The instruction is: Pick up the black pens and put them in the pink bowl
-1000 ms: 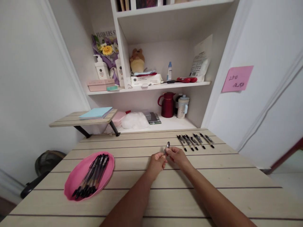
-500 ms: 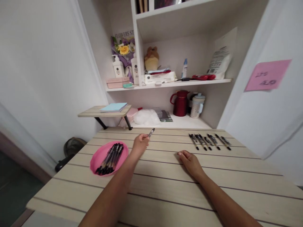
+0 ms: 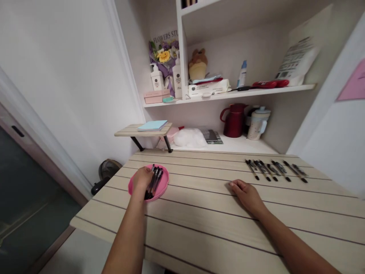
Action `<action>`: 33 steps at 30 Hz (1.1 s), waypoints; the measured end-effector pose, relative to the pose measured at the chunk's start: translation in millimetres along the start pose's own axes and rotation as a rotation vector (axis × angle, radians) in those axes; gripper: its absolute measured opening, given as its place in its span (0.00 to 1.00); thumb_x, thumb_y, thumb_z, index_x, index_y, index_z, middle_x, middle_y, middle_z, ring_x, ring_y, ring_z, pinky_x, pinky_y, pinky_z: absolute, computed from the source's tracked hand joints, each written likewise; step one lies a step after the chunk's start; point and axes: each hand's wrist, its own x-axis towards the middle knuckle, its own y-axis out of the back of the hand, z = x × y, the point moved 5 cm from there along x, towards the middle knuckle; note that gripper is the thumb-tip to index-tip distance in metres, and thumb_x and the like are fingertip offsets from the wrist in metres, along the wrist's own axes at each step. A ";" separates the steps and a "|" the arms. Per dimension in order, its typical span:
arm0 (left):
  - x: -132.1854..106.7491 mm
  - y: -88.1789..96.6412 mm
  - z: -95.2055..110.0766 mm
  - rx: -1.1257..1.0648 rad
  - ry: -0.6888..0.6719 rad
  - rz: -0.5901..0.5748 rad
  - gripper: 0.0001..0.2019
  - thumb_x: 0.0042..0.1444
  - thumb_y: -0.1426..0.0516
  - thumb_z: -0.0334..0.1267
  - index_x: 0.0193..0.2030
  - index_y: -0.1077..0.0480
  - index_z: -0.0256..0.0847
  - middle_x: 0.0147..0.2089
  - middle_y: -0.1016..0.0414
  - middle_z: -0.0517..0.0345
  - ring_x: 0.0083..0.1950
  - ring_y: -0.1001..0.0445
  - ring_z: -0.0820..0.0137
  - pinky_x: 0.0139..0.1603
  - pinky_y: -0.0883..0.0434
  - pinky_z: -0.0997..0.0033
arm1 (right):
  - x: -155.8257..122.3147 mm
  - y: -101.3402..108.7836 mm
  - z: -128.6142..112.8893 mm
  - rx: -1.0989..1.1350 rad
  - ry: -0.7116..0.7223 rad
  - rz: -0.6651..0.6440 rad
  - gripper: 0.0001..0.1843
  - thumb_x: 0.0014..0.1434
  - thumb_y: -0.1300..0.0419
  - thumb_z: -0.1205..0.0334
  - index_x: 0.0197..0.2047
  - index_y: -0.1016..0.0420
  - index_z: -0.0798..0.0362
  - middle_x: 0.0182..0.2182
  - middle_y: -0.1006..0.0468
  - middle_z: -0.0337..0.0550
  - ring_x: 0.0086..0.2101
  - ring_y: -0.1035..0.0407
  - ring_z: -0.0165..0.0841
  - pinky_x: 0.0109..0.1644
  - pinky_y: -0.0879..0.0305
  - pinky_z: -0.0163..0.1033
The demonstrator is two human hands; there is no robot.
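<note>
My left hand [image 3: 142, 178] is over the left side of a round pink plate [image 3: 164, 186], its fingers closed on a pen [image 3: 153, 167] whose end pokes out past the fingertips. Black pens [image 3: 155, 182] lie side by side in the plate, partly covered by that hand. My right hand [image 3: 245, 193] rests on the slatted table with its fingers curled in and nothing visible in them. Beyond it, on the right, several more pens [image 3: 266, 170] lie in a loose row on the table.
A small raised stand [image 3: 128, 131] carries a blue notebook [image 3: 152, 125] at the back left. Behind the table, a red jug [image 3: 234, 121], a pale cup [image 3: 258, 123] and a white plastic bag [image 3: 190, 137] stand under a shelf [image 3: 256, 91] of bottles and other items.
My left hand has moved left and nearer with the pen, from above the table's middle to the pink plate. My right hand stays put. The view has turned left.
</note>
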 end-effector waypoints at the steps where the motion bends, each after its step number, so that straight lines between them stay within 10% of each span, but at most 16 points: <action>1: -0.4 -0.3 6.8 -0.001 -0.024 0.022 0.10 0.46 0.46 0.41 0.32 0.27 0.41 0.33 0.23 0.49 0.35 0.27 0.61 0.30 0.40 0.70 | 0.0 -0.3 -1.6 -0.001 0.008 0.003 0.20 0.53 0.53 0.46 0.27 0.29 0.53 0.19 0.30 0.38 0.24 0.37 0.32 0.29 0.43 0.35; 7: -27.6 -23.9 88.4 -0.360 -0.368 0.033 0.10 0.48 0.46 0.39 0.34 0.27 0.39 0.38 0.24 0.52 0.40 0.29 0.65 0.40 0.37 0.70 | 13.0 11.0 -5.2 -0.110 0.020 0.004 0.17 0.55 0.54 0.53 0.26 0.30 0.53 0.23 0.26 0.41 0.28 0.32 0.34 0.32 0.40 0.35; 18: -150.1 -171.0 206.3 -1.224 -0.004 -1.195 0.12 0.44 0.40 0.38 0.35 0.30 0.33 0.26 0.31 0.57 0.24 0.34 0.77 0.24 0.42 0.78 | 55.4 64.2 32.5 -0.546 -0.331 0.080 0.13 0.55 0.52 0.67 0.39 0.30 0.64 0.36 0.25 0.65 0.38 0.29 0.47 0.39 0.39 0.46; 28: -128.6 -217.0 207.1 -1.783 0.299 -0.923 0.12 0.49 0.41 0.42 0.38 0.35 0.37 0.35 0.28 0.50 0.40 0.27 0.67 0.42 0.33 0.69 | 27.2 -1.5 -5.2 0.020 -0.032 -0.126 0.15 0.53 0.48 0.54 0.21 0.33 0.54 0.20 0.27 0.39 0.23 0.35 0.29 0.25 0.44 0.31; 33: -125.7 -213.3 205.6 -1.830 0.336 -0.930 0.11 0.48 0.41 0.41 0.35 0.33 0.37 0.23 0.35 0.61 0.30 0.29 0.70 0.39 0.33 0.66 | 52.5 40.3 11.9 -0.144 -0.078 -0.037 0.18 0.54 0.50 0.52 0.20 0.33 0.54 0.18 0.28 0.41 0.23 0.36 0.30 0.26 0.45 0.33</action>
